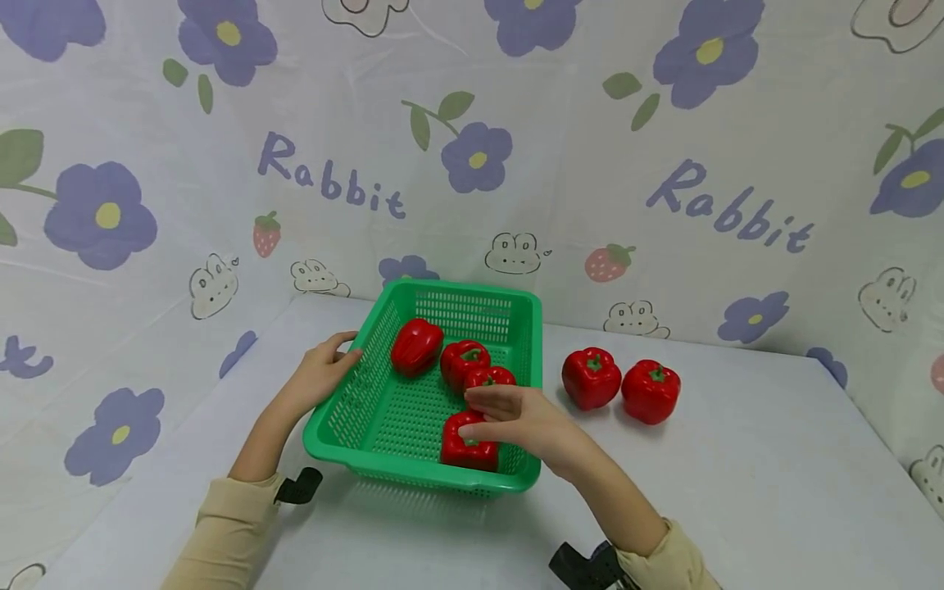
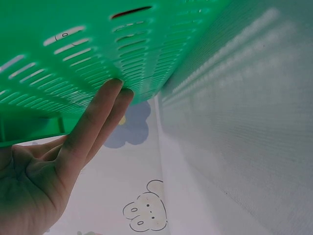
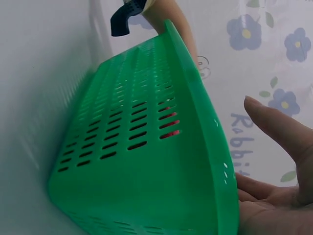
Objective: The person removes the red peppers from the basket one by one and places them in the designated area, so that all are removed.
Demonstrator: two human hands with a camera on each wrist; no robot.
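Observation:
A green plastic basket (image 1: 428, 473) with slotted walls stands on the table, and several red bell peppers (image 1: 416, 348) lie inside it. The left hand (image 1: 324, 373) is at the basket's left rim; in the left wrist view its straight fingers (image 2: 93, 122) rest against the outer wall. Above the basket's right side is the right hand (image 1: 527, 419), thumb apart from its extended fingers, with nothing held. It overlaps a front bell pepper (image 1: 472, 459) and part of another behind it. The right wrist view shows that hand's thumb (image 3: 276, 125) raised above the rim.
Two more red bell peppers (image 1: 592, 378) sit side by side on the white table (image 1: 752, 459), right of the basket. A patterned cloth (image 1: 575, 164) with flowers and rabbits hangs behind. Dark straps (image 1: 298, 486) are at both wrists.

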